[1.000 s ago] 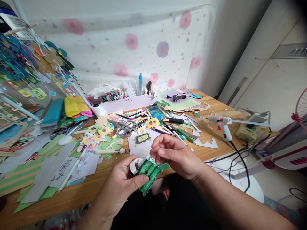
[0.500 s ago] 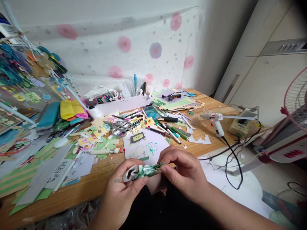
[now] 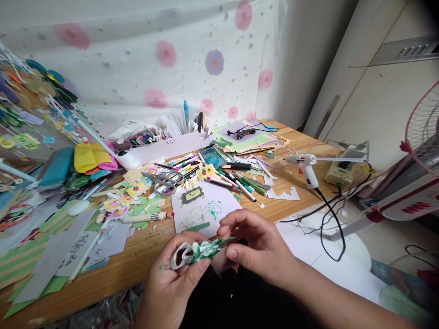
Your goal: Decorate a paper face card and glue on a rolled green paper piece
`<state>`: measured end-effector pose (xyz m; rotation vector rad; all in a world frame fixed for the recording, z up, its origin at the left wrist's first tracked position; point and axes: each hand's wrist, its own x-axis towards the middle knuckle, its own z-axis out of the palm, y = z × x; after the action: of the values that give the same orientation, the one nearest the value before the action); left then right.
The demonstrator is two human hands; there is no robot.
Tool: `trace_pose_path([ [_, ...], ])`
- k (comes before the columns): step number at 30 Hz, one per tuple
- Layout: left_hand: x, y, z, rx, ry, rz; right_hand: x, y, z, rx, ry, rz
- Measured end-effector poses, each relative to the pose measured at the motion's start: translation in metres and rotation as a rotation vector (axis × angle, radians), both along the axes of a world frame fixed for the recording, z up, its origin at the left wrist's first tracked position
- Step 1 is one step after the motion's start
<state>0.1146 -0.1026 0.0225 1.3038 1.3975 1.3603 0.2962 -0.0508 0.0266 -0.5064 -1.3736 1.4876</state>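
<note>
Between the thumb and fingers of my left hand (image 3: 180, 274) is a crumpled green-and-white paper piece (image 3: 206, 250), with a rolled white end towards the palm. Its thin green tip points right, towards my right hand (image 3: 257, 244). That hand is open, thumb and forefinger apart on either side of the tip; whether they touch it I cannot tell. Just beyond both hands, on the wooden table, lies a white sheet (image 3: 219, 201) with green paint marks. A small dark-framed label with a yellow-green middle (image 3: 192, 195) rests on this sheet.
Scissors (image 3: 164, 180) lie among paper scraps and several markers (image 3: 247, 187). A white hot glue gun (image 3: 308, 169) stands at the table's right, its black cord hanging off the edge. A pen box (image 3: 164, 148) is at the back, a fan (image 3: 423, 132) at far right.
My right thumb and forefinger have parted from their pinch on the green tip. The paper piece stays in my left hand, turned slightly. The view has shifted a little.
</note>
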Motion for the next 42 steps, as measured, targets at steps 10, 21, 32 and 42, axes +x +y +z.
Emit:
trace_pose_path([
  [10, -0.021, -0.018, -0.022, 0.066, -0.001, 0.088, -0.022, -0.006, -0.024, 0.263, -0.242, -0.073],
  [21, -0.061, -0.009, -0.02, 0.139, 0.368, -0.089, -0.039, 0.032, -0.025, 0.463, -0.556, -0.032],
  [32, -0.094, 0.01, -0.016, 0.05, 0.44, -0.149, -0.072, 0.051, -0.024, 0.551, -1.186, -0.026],
  [42, -0.085, 0.036, -0.011, 0.054, 0.539, -0.366, -0.06, 0.062, 0.01, 0.533, -0.873, 0.248],
])
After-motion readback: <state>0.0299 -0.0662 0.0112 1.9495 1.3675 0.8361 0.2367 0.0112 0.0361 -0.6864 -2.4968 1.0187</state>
